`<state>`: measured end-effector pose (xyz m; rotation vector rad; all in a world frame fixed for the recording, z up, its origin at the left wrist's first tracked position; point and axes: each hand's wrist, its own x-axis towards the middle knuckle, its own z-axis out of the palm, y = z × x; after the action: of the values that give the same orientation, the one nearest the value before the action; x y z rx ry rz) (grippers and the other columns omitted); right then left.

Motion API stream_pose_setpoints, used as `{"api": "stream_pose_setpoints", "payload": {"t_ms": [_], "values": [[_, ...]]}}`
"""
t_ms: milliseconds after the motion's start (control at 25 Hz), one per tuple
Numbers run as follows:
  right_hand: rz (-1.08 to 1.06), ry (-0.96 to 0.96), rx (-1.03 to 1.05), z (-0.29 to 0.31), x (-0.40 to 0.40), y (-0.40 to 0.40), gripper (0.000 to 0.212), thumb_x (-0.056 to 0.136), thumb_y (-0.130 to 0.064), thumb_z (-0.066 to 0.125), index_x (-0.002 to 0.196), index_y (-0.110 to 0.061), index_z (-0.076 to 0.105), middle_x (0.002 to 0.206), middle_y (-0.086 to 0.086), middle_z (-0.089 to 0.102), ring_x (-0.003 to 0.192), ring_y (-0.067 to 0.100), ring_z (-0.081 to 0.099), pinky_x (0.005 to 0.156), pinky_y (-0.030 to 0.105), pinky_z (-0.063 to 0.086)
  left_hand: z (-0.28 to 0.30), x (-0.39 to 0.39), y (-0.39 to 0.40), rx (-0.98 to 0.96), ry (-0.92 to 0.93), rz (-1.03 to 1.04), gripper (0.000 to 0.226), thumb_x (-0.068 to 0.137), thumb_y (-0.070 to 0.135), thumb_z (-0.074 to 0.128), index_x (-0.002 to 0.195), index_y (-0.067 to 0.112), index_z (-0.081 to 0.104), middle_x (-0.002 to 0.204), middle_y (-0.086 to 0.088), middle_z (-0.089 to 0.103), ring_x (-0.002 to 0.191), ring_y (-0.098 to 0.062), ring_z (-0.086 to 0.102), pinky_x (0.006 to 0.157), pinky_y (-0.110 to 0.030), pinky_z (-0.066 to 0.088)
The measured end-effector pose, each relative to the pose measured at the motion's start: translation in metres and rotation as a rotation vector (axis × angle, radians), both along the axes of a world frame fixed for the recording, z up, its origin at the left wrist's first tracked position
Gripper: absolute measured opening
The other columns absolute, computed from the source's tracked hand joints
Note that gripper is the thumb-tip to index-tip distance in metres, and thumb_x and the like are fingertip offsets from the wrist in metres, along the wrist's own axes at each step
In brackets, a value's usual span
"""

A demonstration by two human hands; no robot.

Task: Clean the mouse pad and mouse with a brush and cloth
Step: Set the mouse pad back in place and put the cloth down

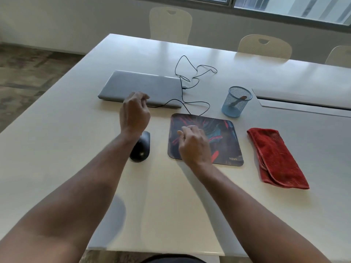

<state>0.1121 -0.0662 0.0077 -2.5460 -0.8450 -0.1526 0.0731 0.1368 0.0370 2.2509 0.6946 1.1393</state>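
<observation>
Both hands loosely curled: right hand point(193, 144) over mouse pad point(226, 143), empty.

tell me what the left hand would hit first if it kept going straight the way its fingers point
Probably the closed silver laptop: the left hand hangs just short of its near edge, fingers aimed away from the person. Its height above the white table is unclear, so it might pass over the lid.

Single head view, looking forward and down, close over white table point(171, 196), chairs point(264, 46) beyond
</observation>
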Motion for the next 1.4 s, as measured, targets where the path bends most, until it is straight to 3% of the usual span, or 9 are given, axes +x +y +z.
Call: {"api": "stream_pose_setpoints", "payload": {"t_ms": [240,520,640,840,1160,1400], "values": [[0.237,0.096,0.068,-0.003,-0.067,0.043,0.069,0.103,-0.054,0.051,0.153,-0.007,0.047,0.150,0.016,0.053,0.140,0.033,0.049,0.119,0.043,0.038,-0.028,-0.047,0.031,-0.037,0.110,0.129,0.022,0.095,0.009,0.051,0.103,0.015,0.071,0.106,-0.006,0.067,0.094,-0.029,0.064,0.079,-0.031,0.046],[0.235,0.186,0.036,-0.006,-0.090,0.070,0.108,0.086,-0.077,0.060,0.163,-0.012,0.023,0.170,0.015,0.028,0.158,0.031,0.025,0.126,0.048,0.025,-0.044,-0.069,0.039,-0.068,0.151,0.112,0.024,0.094,0.003,0.052,0.103,0.012,0.072,0.107,-0.007,0.068,0.095,-0.027,0.065,0.082,-0.027,0.045],[0.218,0.207,0.041,-0.007,-0.091,0.077,0.102,0.090,-0.066,0.064,0.164,-0.011,0.020,0.170,0.014,0.027,0.160,0.029,0.021,0.128,0.047,0.022,-0.045,-0.068,0.039,-0.083,0.158,0.090,0.024,0.094,0.003,0.052,0.102,0.012,0.072,0.107,-0.006,0.068,0.096,-0.026,0.065,0.084,-0.029,0.047],[0.183,0.268,0.171,-0.003,-0.087,0.078,0.080,0.092,-0.027,0.066,0.162,-0.007,0.031,0.165,0.016,0.036,0.157,0.029,0.029,0.130,0.040,0.023,-0.048,-0.063,0.035,-0.027,0.216,0.054,0.023,0.095,0.007,0.051,0.106,0.014,0.070,0.109,-0.004,0.068,0.102,-0.026,0.062,0.085,-0.035,0.049],[0.026,0.231,0.272,0.018,-0.041,0.044,0.077,0.090,-0.023,0.070,0.159,-0.010,0.039,0.164,0.015,0.037,0.154,0.029,0.034,0.127,0.038,0.028,-0.041,-0.029,-0.014,0.039,0.301,-0.122,0.023,0.094,0.012,0.056,0.113,0.007,0.068,0.114,-0.011,0.068,0.109,-0.029,0.058,0.091,-0.039,0.048],[-0.140,0.207,0.315,0.025,0.000,0.002,0.060,0.089,-0.018,0.071,0.144,-0.005,0.053,0.148,0.016,0.051,0.139,0.034,0.049,0.118,0.040,0.039,-0.038,0.006,-0.069,0.096,0.394,-0.357,0.039,0.097,0.026,0.054,0.130,0.007,0.059,0.132,-0.011,0.061,0.121,-0.029,0.054,0.101,-0.042,0.044]]}}
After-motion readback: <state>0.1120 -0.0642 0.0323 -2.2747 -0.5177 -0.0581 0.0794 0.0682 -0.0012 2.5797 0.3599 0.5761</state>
